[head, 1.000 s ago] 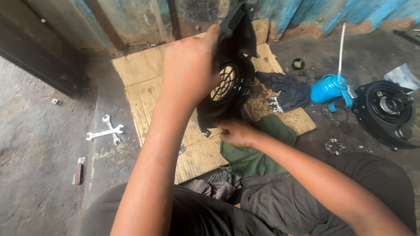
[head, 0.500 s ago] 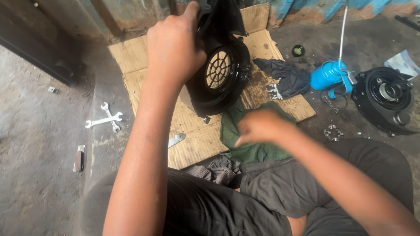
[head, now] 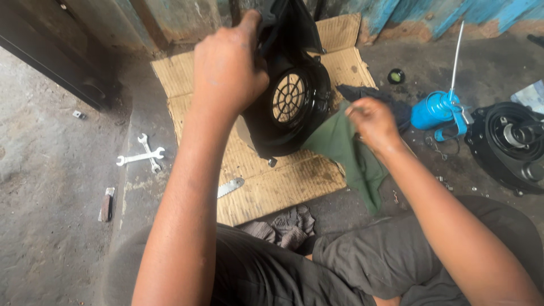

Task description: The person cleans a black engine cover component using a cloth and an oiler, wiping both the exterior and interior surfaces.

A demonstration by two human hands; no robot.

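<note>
My left hand (head: 226,71) grips the upper edge of a black plastic fan cover (head: 294,105) with a round pale grille, holding it upright above a sheet of cardboard (head: 272,181). My right hand (head: 371,122) pinches a green rag (head: 351,153) just right of the cover, and the cloth hangs down from my fingers toward the floor.
Two crossed wrenches (head: 141,156) lie on the concrete at left, near a small flat tool (head: 106,204). A short saw-like blade (head: 229,187) rests on the cardboard. A blue oil can (head: 439,107), a dark cloth (head: 368,93) and a black engine part (head: 510,141) sit at right. A grey rag (head: 283,224) lies by my knees.
My right hand has taken hold of the green rag and lifted it off the floor up beside the cover. The left hand still holds the cover upright.
</note>
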